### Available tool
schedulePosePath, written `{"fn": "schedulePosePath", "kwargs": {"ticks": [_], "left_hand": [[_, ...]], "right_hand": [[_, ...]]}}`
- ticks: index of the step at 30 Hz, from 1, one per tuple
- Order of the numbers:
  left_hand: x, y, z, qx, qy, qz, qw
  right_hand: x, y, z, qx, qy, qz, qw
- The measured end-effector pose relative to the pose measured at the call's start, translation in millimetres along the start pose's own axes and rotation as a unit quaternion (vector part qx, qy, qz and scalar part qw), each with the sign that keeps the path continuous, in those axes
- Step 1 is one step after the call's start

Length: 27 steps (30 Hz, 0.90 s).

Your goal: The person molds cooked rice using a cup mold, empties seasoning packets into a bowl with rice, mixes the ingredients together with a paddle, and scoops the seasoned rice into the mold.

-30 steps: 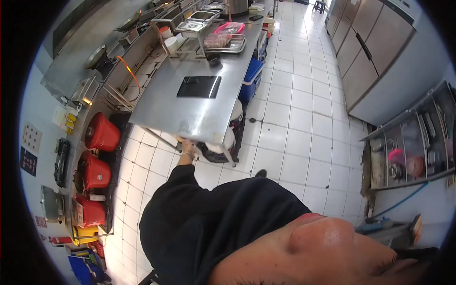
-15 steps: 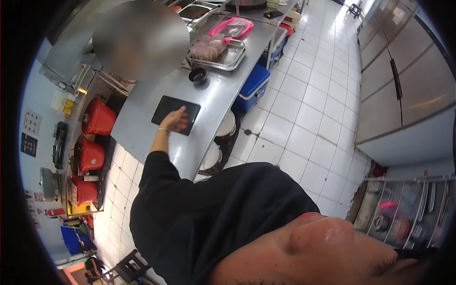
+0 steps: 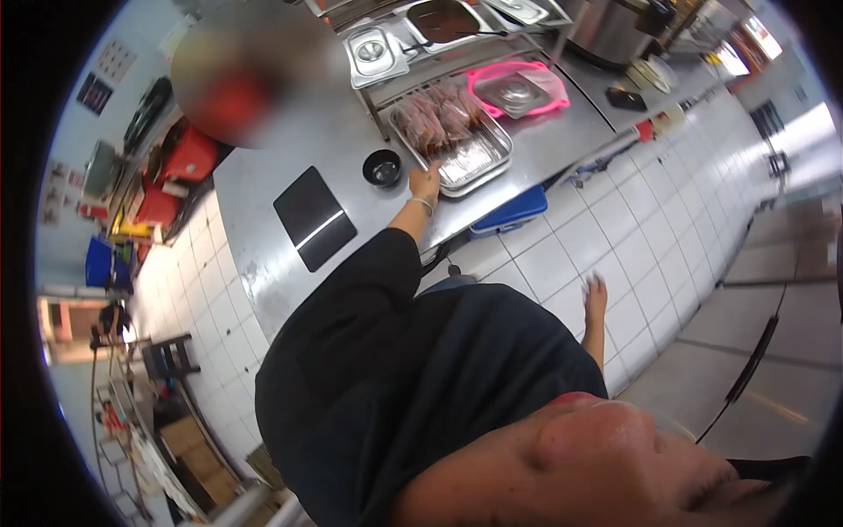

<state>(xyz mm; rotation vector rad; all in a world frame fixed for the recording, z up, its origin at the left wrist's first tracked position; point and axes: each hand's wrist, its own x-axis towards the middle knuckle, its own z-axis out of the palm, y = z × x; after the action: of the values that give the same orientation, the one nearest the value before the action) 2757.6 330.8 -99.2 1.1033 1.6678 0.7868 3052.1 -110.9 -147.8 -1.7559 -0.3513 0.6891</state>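
Observation:
My left hand (image 3: 424, 182), with a bracelet at the wrist, is at the near left corner of a metal tray (image 3: 479, 169). Its thumb side lies over the rim and the fingers look curled there, partly hidden. Clear plastic packs of reddish-brown food (image 3: 430, 119) fill the tray's far left part. Just left of this hand stands a small black bowl (image 3: 382, 167). Farther left lies a black flat rectangular panel (image 3: 314, 220), with a light strip reflected across it. My right hand (image 3: 595, 294) hangs over the floor, open, fingers apart, holding nothing.
The steel counter (image 3: 255, 202) carries a pink-rimmed tray with a metal lid (image 3: 518, 90) and a black phone-like object (image 3: 625, 98). Metal food pans (image 3: 373, 53) stand behind. Below is a blue cooler (image 3: 514, 211). A blurred person (image 3: 255, 70) is across the counter.
My left hand has moved from over the black panel, past the bowl, to the tray's corner. My right hand has come into view. The camera view has turned and shifted.

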Motion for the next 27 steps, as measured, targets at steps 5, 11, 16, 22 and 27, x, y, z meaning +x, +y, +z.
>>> {"fn": "schedulePosePath", "kwargs": {"ticks": [5,11,16,22,27], "left_hand": [[-20,-6,-3,-0.047,0.042,0.033,0.997],[-24,6,7,-0.163,0.087,0.030,0.982],[-42,0,16,-0.160,0.124,0.100,0.974],[-59,13,26,-0.213,0.149,0.125,0.957],[-37,41,35,-0.222,0.175,0.137,0.949]], "right_hand": [[145,-195,215,-0.074,-0.310,-0.001,0.948],[205,-198,332,-0.237,-0.377,0.003,0.895],[227,-180,327,-0.194,-0.443,-0.051,0.874],[236,-198,320,-0.088,-0.498,-0.068,0.860],[256,-232,342,-0.096,-0.499,-0.091,0.856]]}}
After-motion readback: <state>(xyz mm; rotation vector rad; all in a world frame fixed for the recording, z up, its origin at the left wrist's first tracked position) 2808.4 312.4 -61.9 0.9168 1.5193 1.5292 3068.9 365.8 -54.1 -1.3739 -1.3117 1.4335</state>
